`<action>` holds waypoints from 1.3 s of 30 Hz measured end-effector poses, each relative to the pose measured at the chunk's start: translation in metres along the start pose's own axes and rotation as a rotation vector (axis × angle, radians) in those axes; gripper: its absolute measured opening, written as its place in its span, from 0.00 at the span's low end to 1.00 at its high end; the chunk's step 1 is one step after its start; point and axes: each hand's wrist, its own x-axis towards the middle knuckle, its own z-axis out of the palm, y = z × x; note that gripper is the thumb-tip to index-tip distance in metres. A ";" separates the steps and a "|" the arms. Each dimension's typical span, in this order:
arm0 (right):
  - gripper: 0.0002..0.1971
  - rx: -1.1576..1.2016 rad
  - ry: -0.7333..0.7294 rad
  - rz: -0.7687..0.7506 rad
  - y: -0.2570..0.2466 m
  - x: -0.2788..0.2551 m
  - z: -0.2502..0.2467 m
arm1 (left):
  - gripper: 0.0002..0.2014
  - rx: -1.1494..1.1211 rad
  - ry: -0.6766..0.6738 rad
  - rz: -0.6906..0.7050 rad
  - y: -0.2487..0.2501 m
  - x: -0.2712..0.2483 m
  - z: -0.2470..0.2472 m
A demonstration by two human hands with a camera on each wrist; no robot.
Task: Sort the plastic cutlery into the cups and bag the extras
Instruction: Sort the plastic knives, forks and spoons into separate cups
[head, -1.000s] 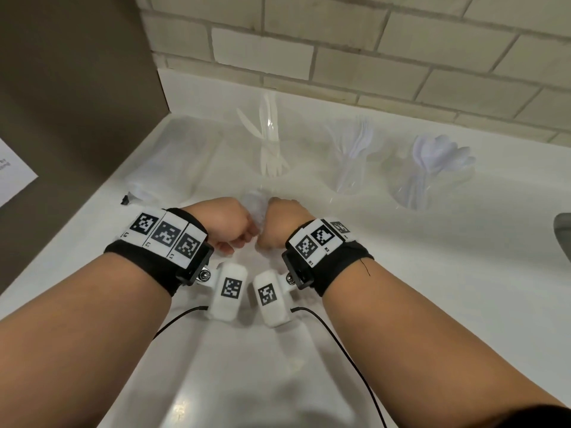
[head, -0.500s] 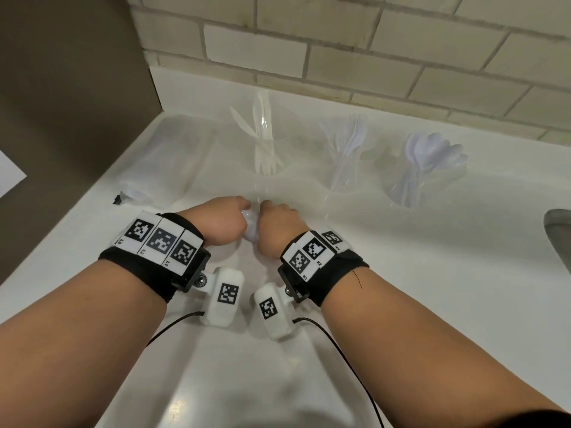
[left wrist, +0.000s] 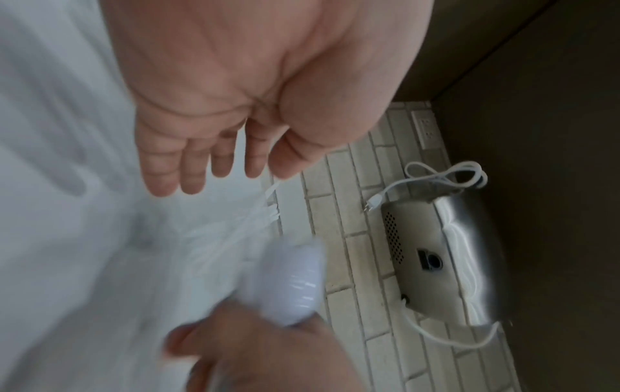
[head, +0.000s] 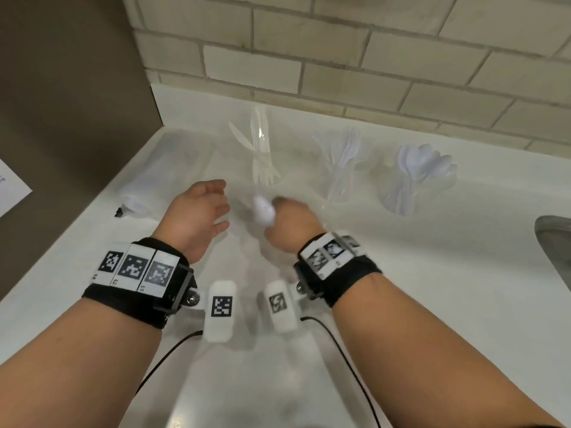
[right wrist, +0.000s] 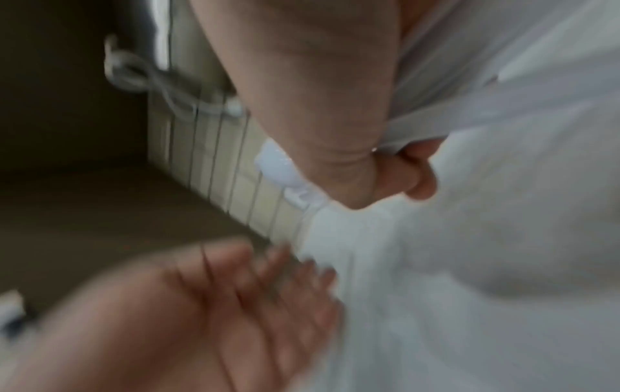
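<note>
My right hand (head: 289,219) grips a white bundle of spoons (head: 263,211) in a fist, their bowls sticking out toward the left; clear plastic seems wrapped around them. In the left wrist view the bundle (left wrist: 285,286) is blurred above that fist. The bundle (right wrist: 278,169) also shows in the right wrist view. My left hand (head: 213,205) hovers open just left of it, fingers spread and holding nothing. Behind stand three clear cups: one with knives (head: 262,162), one with forks (head: 340,168), one with spoons (head: 414,177).
A white counter (head: 432,288) meets a brick wall (head: 340,57). A clear bag roll with a black clip (head: 133,208) lies at the left by a brown panel (head: 61,118). A steel sink edge (head: 556,242) is at the right. A steel appliance (left wrist: 446,260) shows with a white cord.
My two hands were pressed together around the bundle. Now the left hand has let go, opened and drawn to the left, while the right keeps the bundle and has moved slightly away.
</note>
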 end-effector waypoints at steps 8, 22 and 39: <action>0.10 1.273 0.299 -0.205 -0.018 -0.013 -0.072 | 0.28 -0.316 -0.268 -0.516 -0.003 -0.004 0.026; 0.17 1.372 0.430 -0.346 -0.018 -0.016 -0.053 | 0.15 -0.543 -0.218 -0.545 -0.008 -0.003 0.051; 0.07 1.277 0.263 -0.208 -0.010 -0.018 -0.024 | 0.26 -0.362 -0.549 -0.376 0.008 -0.010 0.045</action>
